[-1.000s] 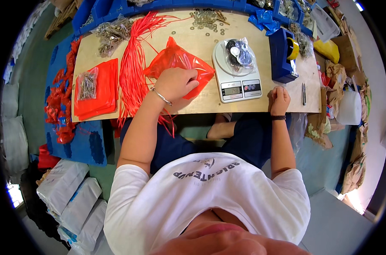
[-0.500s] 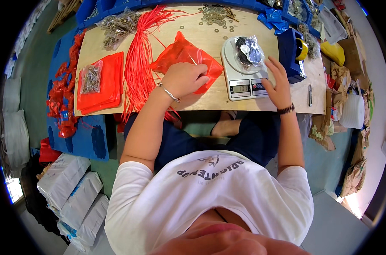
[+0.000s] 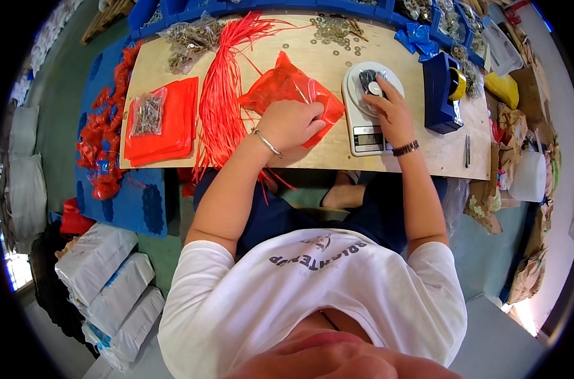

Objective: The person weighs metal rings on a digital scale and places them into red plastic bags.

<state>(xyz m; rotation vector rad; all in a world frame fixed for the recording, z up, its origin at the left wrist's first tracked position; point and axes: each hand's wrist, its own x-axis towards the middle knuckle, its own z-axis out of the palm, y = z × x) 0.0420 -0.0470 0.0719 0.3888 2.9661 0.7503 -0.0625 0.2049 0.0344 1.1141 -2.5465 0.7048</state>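
A red plastic bag [image 3: 281,82] lies at the middle of the table, and my left hand [image 3: 292,124] is closed on its near edge. To the right stands a white kitchen scale [image 3: 355,120] with a round plate and a small display. On its plate sits a clear bag of black and white parts [image 3: 367,81], partly covered by my right hand [image 3: 393,117]. The right thumb and fingers bend around that bag from its right side. A bundle of red plastic strips [image 3: 222,95] lies left of my left hand.
Flat red bags [image 3: 164,136] are stacked at left under a clear bag of screws [image 3: 149,115]. Washers [image 3: 333,28] lie scattered at the back. A blue tape dispenser [image 3: 440,95] stands right of the scale, near a slim metal tool [image 3: 467,151]. Blue bins [image 3: 192,9] line the far edge.
My right hand has moved from beside the scale onto the clear bag on its plate. My left hand stays on the red bag. The whole view has shifted slightly.
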